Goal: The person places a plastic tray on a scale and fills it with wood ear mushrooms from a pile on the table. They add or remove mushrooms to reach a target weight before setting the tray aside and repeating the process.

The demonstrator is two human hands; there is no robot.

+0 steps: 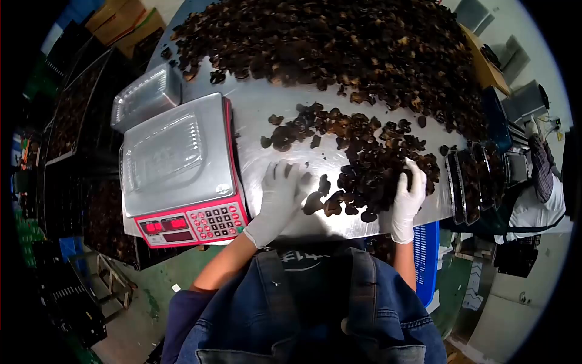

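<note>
My left hand [279, 197], in a white glove, rests on the metal table left of a small heap, fingers spread and slightly bent, with a few dark pieces by the fingertips. At the heap's right edge, my right hand [410, 197], also gloved, touches the dark wood ear mushrooms [370, 158] with thumb and fingers apart. No piece is plainly gripped in either hand. Left of my left hand stands a red and silver digital scale [182, 182] with lit red digits. A clear plastic tray [167, 145] sits on its pan.
Behind the scale are stacked clear trays [147, 100]. A large mushroom pile [327, 45] covers the table's far side. Filled trays [467, 185] stand at the right edge. A blue basket [428, 261] is below the table. Another person's sleeve [541, 167] shows at far right; dark crates [76, 115] stand left.
</note>
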